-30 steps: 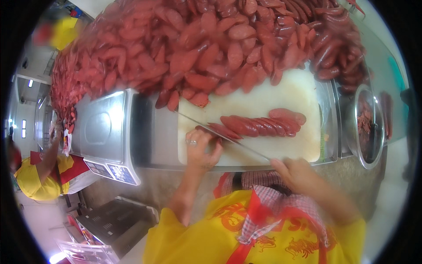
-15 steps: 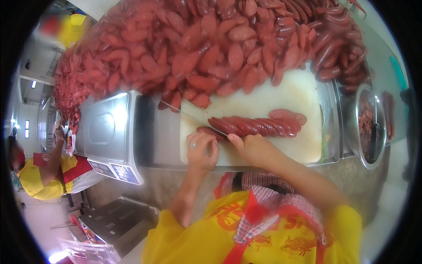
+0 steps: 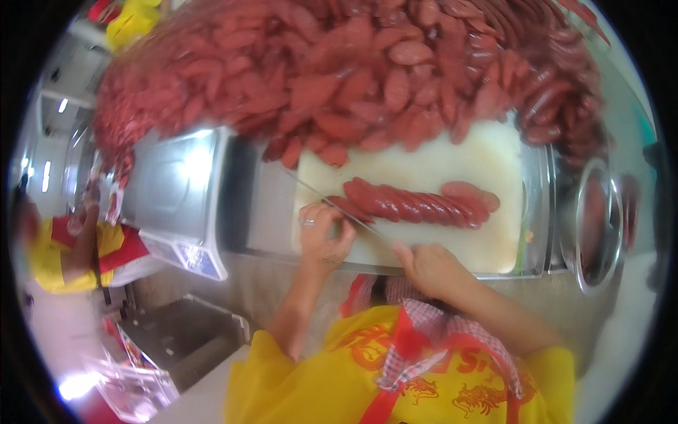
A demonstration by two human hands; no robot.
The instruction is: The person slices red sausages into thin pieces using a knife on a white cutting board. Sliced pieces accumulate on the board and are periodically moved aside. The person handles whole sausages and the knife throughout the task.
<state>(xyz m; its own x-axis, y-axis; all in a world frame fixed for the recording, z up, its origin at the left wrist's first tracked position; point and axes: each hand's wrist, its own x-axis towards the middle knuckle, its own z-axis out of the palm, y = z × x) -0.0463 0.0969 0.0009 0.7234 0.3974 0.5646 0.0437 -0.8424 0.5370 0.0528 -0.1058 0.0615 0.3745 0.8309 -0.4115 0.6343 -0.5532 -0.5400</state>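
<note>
A long thin knife [image 3: 374, 232] slants over the near left part of a white cutting board [image 3: 417, 159]. Its handle is closed in my right hand [image 3: 434, 270], at the board's near edge. My left hand [image 3: 325, 230], with a ring on one finger, bends its fingers down on the left end of a red sausage [image 3: 348, 209], beside the blade. To the right of the blade the slanting sausage slices [image 3: 417, 205] lie overlapped in a row, with a few slices behind the row's right end.
A great heap of red sausage slices [image 3: 304, 88] fills the far side, with whole sausages [image 3: 551, 106] at its right. A scale [image 3: 180, 184] stands left of the board, a steel bowl [image 3: 585, 279] right. Another person [image 3: 78, 254] stands far left.
My right hand has drawn back toward me and to the right, pulling the knife with it. My left hand stays on the sausage end. The whole view has shifted slightly.
</note>
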